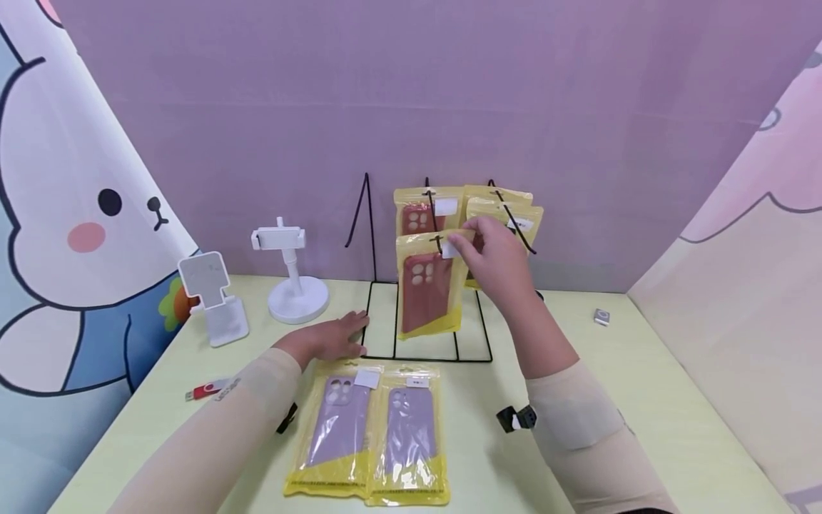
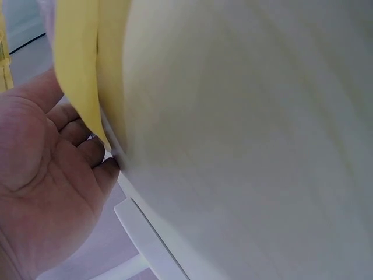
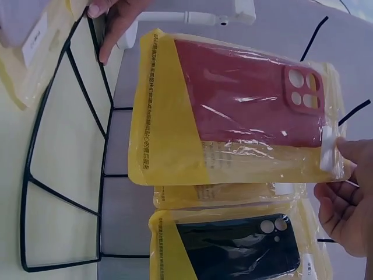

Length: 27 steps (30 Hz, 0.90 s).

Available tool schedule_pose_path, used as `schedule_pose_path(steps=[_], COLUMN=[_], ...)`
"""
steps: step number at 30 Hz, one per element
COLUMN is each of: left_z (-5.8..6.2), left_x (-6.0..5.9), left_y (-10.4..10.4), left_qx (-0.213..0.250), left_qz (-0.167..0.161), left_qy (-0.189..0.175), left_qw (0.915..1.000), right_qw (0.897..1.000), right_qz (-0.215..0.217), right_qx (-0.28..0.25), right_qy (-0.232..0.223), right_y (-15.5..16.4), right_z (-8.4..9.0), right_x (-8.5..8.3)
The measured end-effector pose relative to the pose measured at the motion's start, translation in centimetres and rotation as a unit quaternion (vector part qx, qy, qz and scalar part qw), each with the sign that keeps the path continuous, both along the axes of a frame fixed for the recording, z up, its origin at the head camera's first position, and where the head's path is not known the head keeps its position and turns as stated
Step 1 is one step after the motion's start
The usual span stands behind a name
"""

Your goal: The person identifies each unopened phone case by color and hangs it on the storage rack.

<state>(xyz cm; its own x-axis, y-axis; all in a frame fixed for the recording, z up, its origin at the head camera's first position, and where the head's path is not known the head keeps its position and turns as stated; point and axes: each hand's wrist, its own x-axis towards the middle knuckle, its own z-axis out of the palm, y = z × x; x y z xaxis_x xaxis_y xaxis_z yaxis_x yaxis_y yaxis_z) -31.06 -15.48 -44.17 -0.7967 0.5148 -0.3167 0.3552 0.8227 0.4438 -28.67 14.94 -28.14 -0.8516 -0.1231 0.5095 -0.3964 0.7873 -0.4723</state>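
My right hand (image 1: 497, 260) pinches the top right corner of a yellow-edged clear bag with a red phone case (image 1: 427, 289) inside. The bag hangs upright at the front of the middle hook of a black wire display rack (image 1: 475, 360). In the right wrist view, thumb and fingers grip this red phone case bag (image 3: 250, 105) beside its white label. My left hand (image 1: 330, 338) rests at the left side of the rack's base, its fingers against the wire. In the left wrist view that hand (image 2: 52, 169) shows its palm, fingers loosely bent.
Another bagged red case (image 1: 417, 214) hangs behind; bagged cases (image 1: 504, 207), one black (image 3: 239, 245), hang on the right hook. Two bagged purple cases (image 1: 340, 421) lie in front. White phone stands (image 1: 298, 300) (image 1: 225, 321), a red USB stick (image 1: 207, 390) and a small silver gadget (image 1: 601, 316) are around.
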Motion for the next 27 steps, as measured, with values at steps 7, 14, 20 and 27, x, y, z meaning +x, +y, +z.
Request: schedule_pose_path(steps=[7,14,20,27], left_z=[-0.4,-0.4,-0.4,-0.8], left_x=[-0.3,-0.3,-0.3,-0.6], left_y=[-0.1,-0.1,-0.1,-0.1], left_qx=[-0.007,-0.009,-0.006,-0.008], left_qz=[-0.002,0.008,0.001,0.002], left_qy=[0.005,-0.002,0.004,0.008], left_qw=[1.0000,0.9999,1.0000,0.9999], right_qw=[0.999,0.996,0.994,0.992], right_qz=[-0.033,-0.055,-0.068,-0.082], right_qx=[0.033,0.064,0.075,0.088], right_qy=[-0.006,-0.016,-0.027,-0.033], right_y=[-0.4,-0.8,-1.1,-1.5], right_z=[0.7,1.2,1.6,2.1], right_x=[-1.2,-2.8,-3.8,-4.7])
